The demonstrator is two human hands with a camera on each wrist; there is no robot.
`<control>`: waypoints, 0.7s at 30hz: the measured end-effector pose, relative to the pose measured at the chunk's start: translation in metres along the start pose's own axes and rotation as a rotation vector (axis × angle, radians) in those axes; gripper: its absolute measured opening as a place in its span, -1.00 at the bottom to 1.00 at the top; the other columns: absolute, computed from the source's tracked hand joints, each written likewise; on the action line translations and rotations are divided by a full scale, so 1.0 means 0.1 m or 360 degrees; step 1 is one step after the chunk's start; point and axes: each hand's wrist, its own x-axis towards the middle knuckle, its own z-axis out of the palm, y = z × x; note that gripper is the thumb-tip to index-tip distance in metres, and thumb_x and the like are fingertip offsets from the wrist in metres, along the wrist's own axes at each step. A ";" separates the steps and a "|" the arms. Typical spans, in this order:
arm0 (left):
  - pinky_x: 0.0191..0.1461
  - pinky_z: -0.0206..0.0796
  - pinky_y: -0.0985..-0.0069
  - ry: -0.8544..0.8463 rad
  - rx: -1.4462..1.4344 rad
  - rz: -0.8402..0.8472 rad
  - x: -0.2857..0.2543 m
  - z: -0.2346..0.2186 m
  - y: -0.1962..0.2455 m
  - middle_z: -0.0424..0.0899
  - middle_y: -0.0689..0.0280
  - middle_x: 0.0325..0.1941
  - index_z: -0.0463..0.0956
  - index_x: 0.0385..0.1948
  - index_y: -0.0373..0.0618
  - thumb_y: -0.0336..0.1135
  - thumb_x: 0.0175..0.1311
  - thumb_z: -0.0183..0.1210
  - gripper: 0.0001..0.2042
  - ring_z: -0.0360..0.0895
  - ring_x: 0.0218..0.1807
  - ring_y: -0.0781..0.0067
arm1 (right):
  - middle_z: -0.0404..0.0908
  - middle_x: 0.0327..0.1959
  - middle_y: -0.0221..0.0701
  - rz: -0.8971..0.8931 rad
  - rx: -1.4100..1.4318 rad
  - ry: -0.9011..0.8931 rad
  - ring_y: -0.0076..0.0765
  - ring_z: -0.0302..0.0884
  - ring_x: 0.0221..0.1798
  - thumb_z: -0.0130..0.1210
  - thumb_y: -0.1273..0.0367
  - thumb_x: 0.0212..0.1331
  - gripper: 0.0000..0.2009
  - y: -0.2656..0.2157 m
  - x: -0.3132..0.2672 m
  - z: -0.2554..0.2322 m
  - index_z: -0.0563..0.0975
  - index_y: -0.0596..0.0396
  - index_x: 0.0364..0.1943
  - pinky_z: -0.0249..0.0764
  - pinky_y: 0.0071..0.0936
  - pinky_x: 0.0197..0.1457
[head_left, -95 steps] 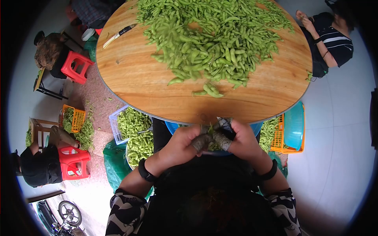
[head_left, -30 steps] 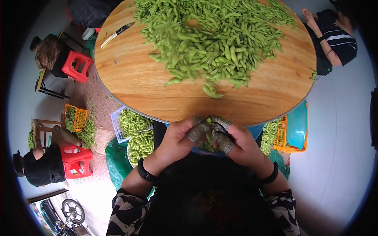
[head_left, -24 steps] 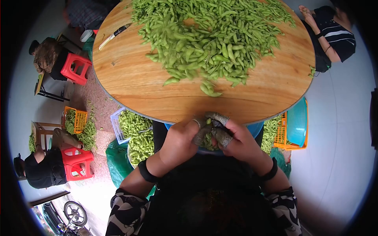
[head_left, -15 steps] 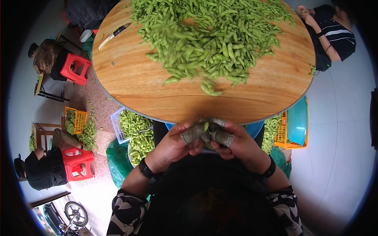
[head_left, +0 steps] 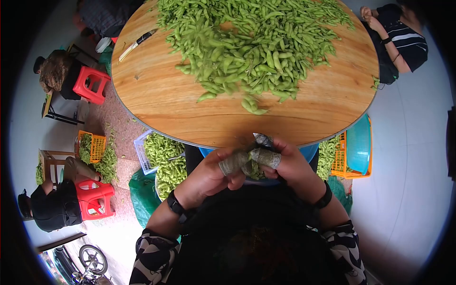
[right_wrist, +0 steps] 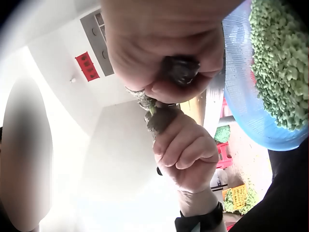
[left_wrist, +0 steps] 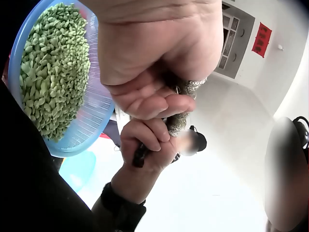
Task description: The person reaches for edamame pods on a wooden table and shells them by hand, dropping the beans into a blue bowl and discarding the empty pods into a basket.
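Observation:
Below the table's near edge, my two hands meet in the head view, with worn grey wraps on thumbs and fingers. My left hand [head_left: 209, 173] pinches a green soybean pod [right_wrist: 152, 110]; only a sliver of it shows between the wrapped fingertips. My right hand [head_left: 295, 166] grips a small knife, its dark handle [right_wrist: 182, 71] inside the curled palm and its pale tip [head_left: 257, 136] poking out past the fingers. Under the hands is a blue basin [left_wrist: 99, 126] holding many shelled beans [left_wrist: 53, 72]. A big heap of pods [head_left: 251, 52] covers the table's far part.
The round wooden table [head_left: 156, 99] bears another knife [head_left: 137, 45] at left. Pods fill a white crate [head_left: 142, 149] on the left and an orange crate [head_left: 338, 161] on the right. Several seated people surround the area, some on red stools [head_left: 92, 197].
The hands stay together over the basin while their fingers shift. The pod, plainer to see before, is now mostly covered. The knife's tip shows above the right fingers again.

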 end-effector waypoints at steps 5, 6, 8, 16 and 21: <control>-0.51 0.27 0.63 0.0194 0.0791 -0.0050 -0.01 0.15 0.09 0.55 0.38 -0.53 0.55 -0.29 -0.18 -0.29 0.32 0.16 -0.85 0.46 -0.57 0.56 | 0.36 -0.61 -0.63 -0.0008 0.0116 0.0012 -0.75 0.19 -0.63 0.08 0.38 0.29 -0.77 0.04 0.01 0.08 0.49 0.09 0.00 0.07 -0.70 -0.58; -0.51 0.27 0.63 0.0194 0.0790 -0.0053 -0.01 0.17 0.07 0.55 0.38 -0.53 0.55 -0.29 -0.18 -0.29 0.32 0.16 -0.85 0.46 -0.57 0.56 | 0.37 -0.61 -0.62 -0.0064 0.0002 0.0052 -0.75 0.19 -0.63 0.08 0.38 0.29 -0.77 0.09 0.04 0.09 0.49 0.10 -0.01 0.08 -0.70 -0.58; -0.47 0.35 0.57 0.0250 0.2014 0.0474 0.00 0.20 0.02 0.57 0.31 -0.54 0.55 -0.35 -0.20 -0.43 0.30 0.11 -0.93 0.51 -0.54 0.53 | 0.37 -0.61 -0.62 -0.0118 -0.0109 0.0094 -0.74 0.20 -0.62 0.07 0.39 0.29 -0.77 0.17 0.05 0.07 0.48 0.10 -0.01 0.08 -0.70 -0.57; -0.46 0.33 0.56 0.0222 0.1424 0.0306 -0.02 0.19 0.05 0.51 0.29 -0.57 0.48 -0.44 -0.23 -0.50 0.28 0.06 -0.91 0.51 -0.53 0.53 | 0.37 -0.61 -0.60 0.0017 0.0111 0.0029 -0.73 0.23 -0.61 0.03 0.37 0.32 -0.86 0.11 -0.02 0.01 0.49 0.09 -0.13 0.14 -0.66 -0.57; -0.46 0.30 0.54 0.0298 0.1323 0.0165 -0.06 0.15 0.06 0.52 0.27 -0.54 0.47 -0.46 -0.23 -0.53 0.28 0.04 -0.91 0.47 -0.54 0.49 | 0.46 -0.58 -0.51 -0.0802 -0.0958 0.0411 -0.68 0.38 -0.59 0.11 0.36 0.25 -0.87 0.18 0.05 -0.05 0.53 0.11 -0.22 0.28 -0.64 -0.52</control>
